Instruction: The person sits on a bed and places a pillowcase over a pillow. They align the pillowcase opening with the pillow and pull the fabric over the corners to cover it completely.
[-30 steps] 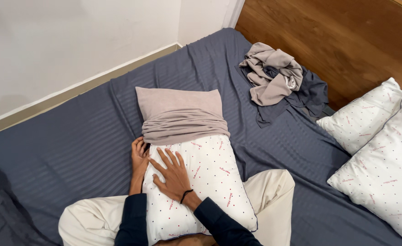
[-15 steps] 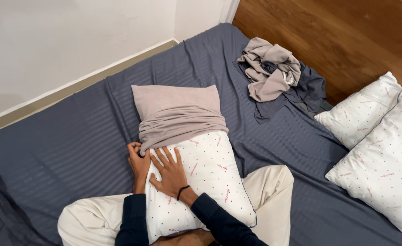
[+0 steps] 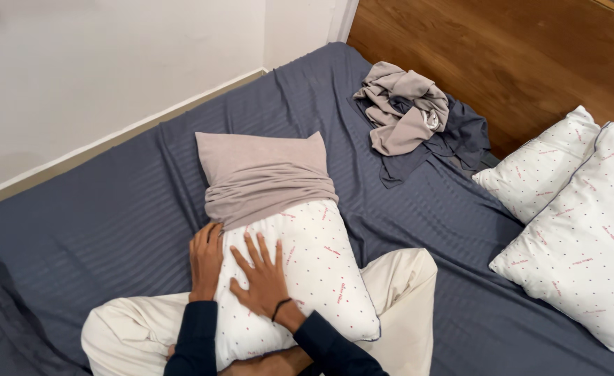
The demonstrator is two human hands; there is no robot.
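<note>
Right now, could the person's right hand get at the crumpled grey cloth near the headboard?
Probably not without leaning: the right hand lies flat on the pillow, and the crumpled cloth sits far up the bed, though nothing blocks the way.

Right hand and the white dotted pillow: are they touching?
Touching. The head view shows the right hand lying flat, fingers spread, on the white dotted pillow, with no gap visible; the left hand grips the pillow's side edge.

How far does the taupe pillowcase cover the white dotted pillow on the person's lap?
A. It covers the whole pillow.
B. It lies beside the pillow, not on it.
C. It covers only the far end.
C: the taupe pillowcase sheathes only the far end of the white dotted pillow; the near part is bare under the right hand.
</note>
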